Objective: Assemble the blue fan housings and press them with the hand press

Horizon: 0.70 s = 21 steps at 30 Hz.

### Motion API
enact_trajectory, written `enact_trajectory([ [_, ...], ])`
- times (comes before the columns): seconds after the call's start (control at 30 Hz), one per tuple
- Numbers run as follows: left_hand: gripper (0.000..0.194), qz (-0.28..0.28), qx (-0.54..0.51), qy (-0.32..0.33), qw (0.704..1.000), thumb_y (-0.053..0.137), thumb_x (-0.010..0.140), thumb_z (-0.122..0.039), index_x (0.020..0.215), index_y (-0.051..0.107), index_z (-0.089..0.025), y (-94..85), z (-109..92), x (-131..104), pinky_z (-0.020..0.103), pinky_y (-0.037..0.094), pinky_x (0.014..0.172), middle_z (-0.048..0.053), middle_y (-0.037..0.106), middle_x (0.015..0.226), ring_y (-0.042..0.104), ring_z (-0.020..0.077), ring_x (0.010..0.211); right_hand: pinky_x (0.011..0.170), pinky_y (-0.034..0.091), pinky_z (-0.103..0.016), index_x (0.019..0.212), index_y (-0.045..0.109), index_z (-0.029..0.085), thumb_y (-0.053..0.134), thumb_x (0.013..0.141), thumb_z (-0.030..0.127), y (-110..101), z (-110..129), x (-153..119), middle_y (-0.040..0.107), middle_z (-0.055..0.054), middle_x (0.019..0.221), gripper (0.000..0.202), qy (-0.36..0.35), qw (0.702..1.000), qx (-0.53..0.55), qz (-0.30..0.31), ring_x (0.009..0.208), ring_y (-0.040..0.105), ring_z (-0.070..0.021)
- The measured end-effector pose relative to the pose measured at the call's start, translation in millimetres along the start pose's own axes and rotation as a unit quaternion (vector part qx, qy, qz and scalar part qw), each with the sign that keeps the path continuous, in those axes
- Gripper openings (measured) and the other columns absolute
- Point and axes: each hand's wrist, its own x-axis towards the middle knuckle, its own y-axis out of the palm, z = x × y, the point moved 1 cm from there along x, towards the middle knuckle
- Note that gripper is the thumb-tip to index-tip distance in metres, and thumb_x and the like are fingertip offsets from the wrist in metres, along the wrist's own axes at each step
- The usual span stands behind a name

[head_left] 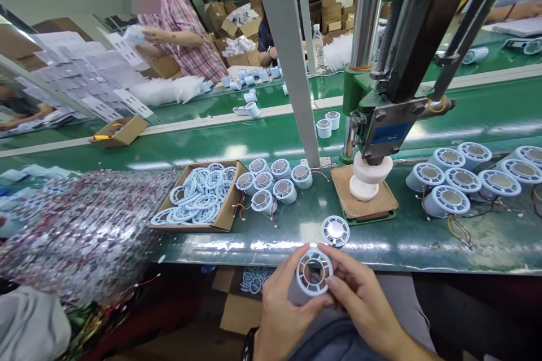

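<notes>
Between my left hand (282, 299) and my right hand (359, 293) is a light blue cylindrical housing (297, 291), held in front of the bench edge. Its spoked ring end with an open centre faces up toward me. Fingers of both hands wrap its sides, and my right thumb presses on the ring's rim. Just beyond my fingertips, a similar round part (336, 231) with a silver disc in its centre lies on the green bench. Behind it stands a hand press (392, 124), its white round pressing head (372, 168) above a brown cardboard pad (342, 186).
A cardboard box (222, 224) of blue rings (203, 194) sits left, beside several wired housings (284, 190). More housings (446, 201) stand right of the press. Bubble-wrapped wired parts (97, 225) cover the bench's left end. A metal post (292, 56) rises behind; a person in a plaid shirt (186, 34) works opposite.
</notes>
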Motion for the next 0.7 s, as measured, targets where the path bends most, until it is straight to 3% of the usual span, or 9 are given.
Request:
enact_trajectory([
  [0.1, 0.061, 0.033, -0.022, -0.069, 0.997, 0.077, 0.076, -0.054, 0.125, 0.067, -0.021, 2.0, 11.5, -4.0, 0.029, 0.061, 0.080, 0.008, 0.078, 0.108, 0.075, 0.0245, 0.090, 0.066, 0.057, -0.029, 0.136, 0.057, 0.026, 0.050, 0.098, 0.027, -5.5, -5.4, 4.1, 0.067, -0.004, 0.084, 0.038, -0.075, 0.985, -0.153, -0.036, 0.070, 0.064, -0.0156],
  [0.17, 0.063, 0.017, -0.028, -0.096, 0.995, 0.078, 0.073, -0.053, 0.125, 0.067, -0.020, 4.1, 19.5, -0.3, 0.032, 0.061, 0.081, 0.008, 0.077, 0.103, 0.074, 0.0256, 0.090, 0.082, 0.058, -0.041, 0.139, 0.055, 0.026, 0.055, 0.095, 0.024, -14.5, -10.2, 8.5, 0.067, -0.010, 0.105, 0.044, -0.160, 0.933, -0.301, -0.118, 0.095, 0.065, -0.0244],
  [0.23, 0.063, -0.003, -0.037, -0.102, 0.994, 0.079, 0.073, -0.053, 0.124, 0.066, -0.019, 9.2, 23.8, 9.1, 0.035, 0.060, 0.080, 0.008, 0.075, 0.099, 0.072, 0.0254, 0.086, 0.089, 0.056, -0.050, 0.143, 0.050, 0.024, 0.061, 0.089, 0.023, -23.0, -17.2, 15.4, 0.060, -0.016, 0.125, 0.055, -0.203, 0.869, -0.408, -0.194, 0.112, 0.059, -0.0320],
  [0.3, 0.061, 0.000, -0.050, -0.078, 0.996, 0.080, 0.072, -0.051, 0.122, 0.067, -0.018, 18.5, 22.1, 22.3, 0.038, 0.059, 0.083, 0.009, 0.072, 0.104, 0.070, 0.0269, 0.092, 0.090, 0.055, -0.052, 0.145, 0.046, 0.022, 0.062, 0.085, 0.018, -27.9, -26.0, 24.4, 0.056, -0.018, 0.130, 0.063, -0.215, 0.840, -0.452, -0.212, 0.115, 0.056, -0.0335],
  [0.4, 0.053, 0.039, -0.045, -0.045, 0.997, 0.082, 0.070, -0.036, 0.118, 0.068, -0.019, 35.7, 12.9, 41.5, 0.044, 0.053, 0.097, 0.012, 0.065, 0.119, 0.064, 0.0309, 0.110, 0.092, 0.057, -0.048, 0.146, 0.043, 0.022, 0.054, 0.079, 0.007, -29.8, -37.6, 35.7, 0.060, -0.014, 0.126, 0.069, -0.235, 0.850, -0.434, -0.186, 0.113, 0.058, -0.0295],
  [0.5, 0.052, 0.098, -0.039, -0.052, 0.993, 0.078, 0.071, -0.020, 0.121, 0.065, -0.020, 48.6, 5.4, 52.7, 0.047, 0.048, 0.103, 0.012, 0.063, 0.123, 0.059, 0.0306, 0.117, 0.092, 0.058, -0.043, 0.145, 0.043, 0.023, 0.049, 0.074, 0.003, -30.7, -42.8, 39.5, 0.065, -0.011, 0.123, 0.074, -0.229, 0.873, -0.390, -0.185, 0.111, 0.061, -0.0257],
  [0.7, 0.052, 0.131, -0.039, -0.050, 0.989, 0.070, 0.078, -0.019, 0.128, 0.057, -0.016, 53.4, 9.3, 53.0, 0.050, 0.044, 0.107, 0.015, 0.061, 0.129, 0.056, 0.0304, 0.122, 0.091, 0.060, -0.039, 0.145, 0.045, 0.022, 0.050, 0.073, 0.004, -33.0, -43.5, 37.7, 0.068, -0.011, 0.120, 0.074, -0.204, 0.884, -0.371, -0.197, 0.109, 0.066, -0.0241],
])
